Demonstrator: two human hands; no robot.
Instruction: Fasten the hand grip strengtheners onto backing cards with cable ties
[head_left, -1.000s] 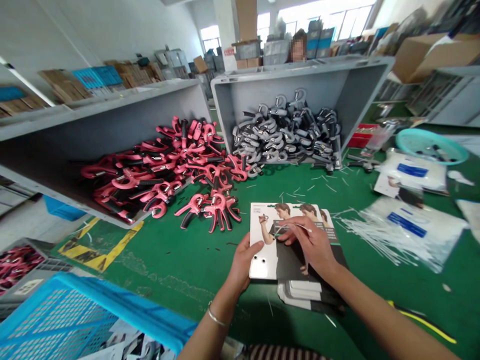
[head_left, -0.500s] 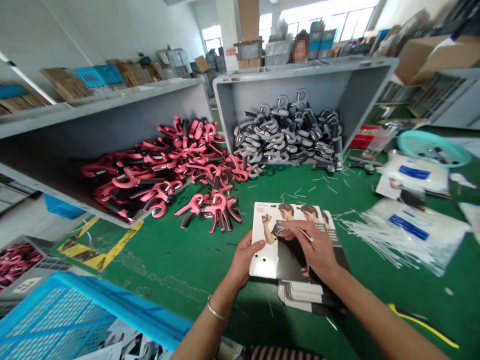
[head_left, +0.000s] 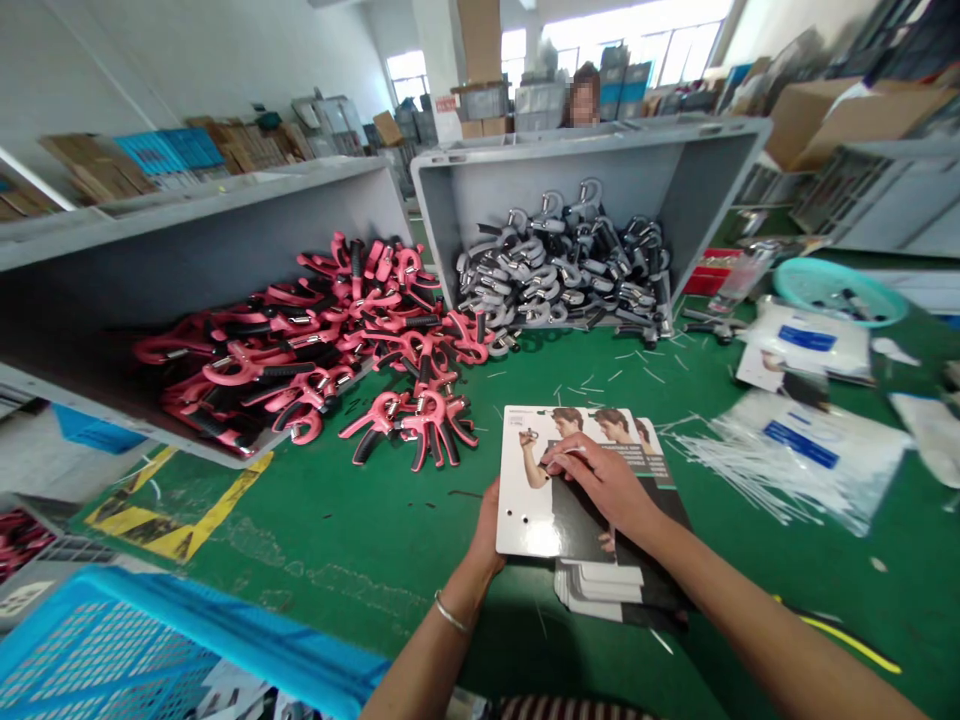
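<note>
My left hand (head_left: pixel 489 530) grips the left edge of a printed backing card (head_left: pixel 559 540), its fingers mostly hidden behind the card. Over the middle of that card my right hand (head_left: pixel 616 492) pinches a thin white cable tie (head_left: pixel 575 449), its tip close to a small hole by the printed arm. Further cards (head_left: pixel 600 590) lie stacked under and beside this one. Beyond my left hand, pink-and-black hand grippers (head_left: pixel 431 425) sit on the green table, with many more spilling from a tipped grey crate (head_left: pixel 247 220).
Grey hand grippers (head_left: pixel 555 280) fill a second crate (head_left: pixel 592 140). On the right are loose cable ties (head_left: pixel 739 465), plastic bags (head_left: pixel 832 440), a turquoise basin (head_left: pixel 840 285) and a yellow-handled tool (head_left: pixel 847 635). A blue basket (head_left: pixel 225 600) stands at lower left. A person is behind the crates.
My right fingers have closed in lower against the card with the cable tie, less of which shows. My left thumb has slipped from the card's front to its edge. The view has shifted slightly.
</note>
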